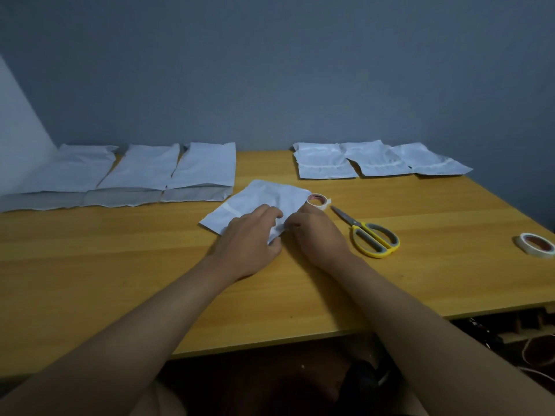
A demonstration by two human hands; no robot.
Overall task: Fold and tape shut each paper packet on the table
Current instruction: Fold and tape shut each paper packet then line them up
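Your left hand (252,235) and right hand (315,232) pinch packet (264,199) corner, folding; next: tape roll (318,201).

Plain home work corner: wooden table (120,265) against bare grey-blue wall (270,70), floor cables (534,352).

No readable text anywhere. The tape roll (318,201) at twelve o'clock from the right hand (318,235) shows reddish marks on its inner core, too blurred to make out. Same story on the second tape roll (536,245), out at three o'clock: red print, illegible. Packets and scissors (372,235) carry no lettering.
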